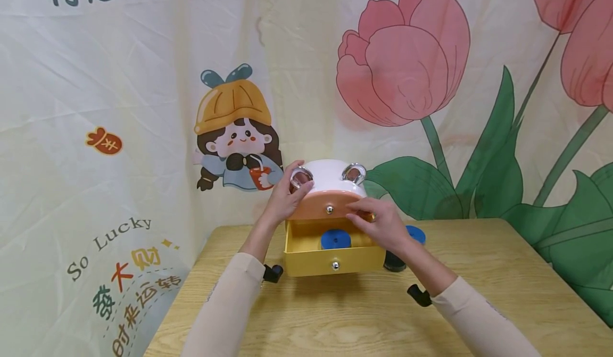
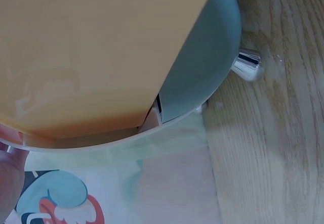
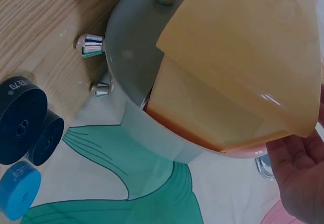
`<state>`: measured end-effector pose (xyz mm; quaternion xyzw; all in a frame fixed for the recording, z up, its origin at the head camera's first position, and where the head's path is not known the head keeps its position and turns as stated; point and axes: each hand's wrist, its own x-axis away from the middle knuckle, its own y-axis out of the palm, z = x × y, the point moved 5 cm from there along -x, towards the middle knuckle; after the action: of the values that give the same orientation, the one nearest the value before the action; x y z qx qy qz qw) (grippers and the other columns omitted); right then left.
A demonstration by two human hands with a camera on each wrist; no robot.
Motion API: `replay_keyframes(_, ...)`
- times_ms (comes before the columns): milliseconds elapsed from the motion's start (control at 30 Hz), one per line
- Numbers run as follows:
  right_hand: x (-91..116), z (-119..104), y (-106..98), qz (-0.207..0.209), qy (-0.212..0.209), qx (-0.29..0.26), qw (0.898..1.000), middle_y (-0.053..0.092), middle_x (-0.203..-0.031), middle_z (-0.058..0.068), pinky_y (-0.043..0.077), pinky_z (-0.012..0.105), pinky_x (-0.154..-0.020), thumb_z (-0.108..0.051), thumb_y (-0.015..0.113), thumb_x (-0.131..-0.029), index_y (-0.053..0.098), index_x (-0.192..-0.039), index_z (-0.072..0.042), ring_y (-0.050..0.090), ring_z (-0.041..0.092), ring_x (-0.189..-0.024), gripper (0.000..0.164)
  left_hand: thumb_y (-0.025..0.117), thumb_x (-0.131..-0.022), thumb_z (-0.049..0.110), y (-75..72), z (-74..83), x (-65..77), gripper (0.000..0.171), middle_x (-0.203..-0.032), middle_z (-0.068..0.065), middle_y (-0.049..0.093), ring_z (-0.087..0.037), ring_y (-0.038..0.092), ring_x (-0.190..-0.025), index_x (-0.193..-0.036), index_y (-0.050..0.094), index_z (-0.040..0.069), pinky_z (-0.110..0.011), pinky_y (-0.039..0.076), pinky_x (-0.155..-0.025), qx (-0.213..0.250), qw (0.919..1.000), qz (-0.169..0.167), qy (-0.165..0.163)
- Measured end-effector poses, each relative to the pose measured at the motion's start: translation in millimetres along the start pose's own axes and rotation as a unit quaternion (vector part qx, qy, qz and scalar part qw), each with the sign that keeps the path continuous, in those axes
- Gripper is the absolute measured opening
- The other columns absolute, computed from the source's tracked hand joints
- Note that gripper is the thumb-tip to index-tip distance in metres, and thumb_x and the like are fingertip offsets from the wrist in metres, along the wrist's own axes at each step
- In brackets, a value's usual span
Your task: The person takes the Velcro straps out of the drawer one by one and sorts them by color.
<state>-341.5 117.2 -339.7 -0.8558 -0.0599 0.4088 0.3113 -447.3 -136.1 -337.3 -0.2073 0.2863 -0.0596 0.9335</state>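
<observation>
A small drawer cabinet point(image 1: 330, 175) with a white domed top and two silver ears stands on the table. Its upper orange drawer point(image 1: 311, 208) appears closed, while the yellow drawer point(image 1: 316, 264) below is pulled out with a blue tape roll point(image 1: 336, 238) inside. My left hand point(image 1: 284, 197) grips the cabinet's top at the left ear, thumb in front. At the right end of the orange front, my right hand point(image 1: 383, 224) touches with extended thumb and index finger. The right wrist view shows the yellow drawer's underside point(image 3: 243, 47) and right fingers point(image 3: 291, 158) beyond it.
Right of the cabinet are another blue tape roll point(image 1: 415, 233) and black tape rolls point(image 3: 20, 120). Silver feet point(image 3: 91, 45) support the cabinet on the wooden table point(image 1: 325, 325). A printed cloth point(image 1: 306, 80) hangs behind the table. Black pieces point(image 1: 420, 295) sit by both wrists.
</observation>
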Motion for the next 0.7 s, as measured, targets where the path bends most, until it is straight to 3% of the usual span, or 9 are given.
replay_keyframes(200, -3, -4, 10, -0.053, -0.006, 0.015, 0.998, 0.079, -0.112, 0.003, 0.060, 0.035, -0.085, -0.018, 0.078, -0.094, 0.079, -0.117, -0.010, 0.070, 0.018, -0.098, 0.025, 0.071, -0.099, 0.045, -0.8, 1.9, 0.0, 0.071, -0.134, -0.013, 0.058, -0.032, 0.060, -0.117, -0.158, 0.037, 0.027, -0.051, 0.051, -0.106, -0.003, 1.0000, 0.001, -0.002)
replay_keyframes(467, -5, -1, 24, -0.138, 0.045, 0.044, 0.988, 0.078, -0.116, 0.001, 0.056, 0.031, -0.086, -0.027, 0.078, -0.095, 0.078, -0.121, -0.016, 0.064, 0.017, -0.100, 0.028, 0.070, -0.098, 0.049, -0.2, 0.7, 1.4, 0.073, -0.139, -0.014, 0.056, -0.033, 0.059, -0.121, -0.159, 0.035, 0.029, -0.052, 0.051, -0.108, -0.007, 0.9999, -0.001, -0.013)
replay_keyframes(700, -7, 2, 32, -0.183, 0.059, 0.045, 0.980, 0.077, -0.120, 0.005, 0.055, 0.042, -0.098, -0.026, 0.077, -0.096, 0.077, -0.123, -0.014, 0.066, 0.020, -0.109, 0.030, 0.071, -0.099, 0.043, 0.5, 0.2, 0.3, 0.070, -0.133, -0.014, 0.059, -0.031, 0.062, -0.116, -0.158, 0.038, 0.026, -0.050, 0.053, -0.102, 0.006, 1.0000, 0.002, 0.005)
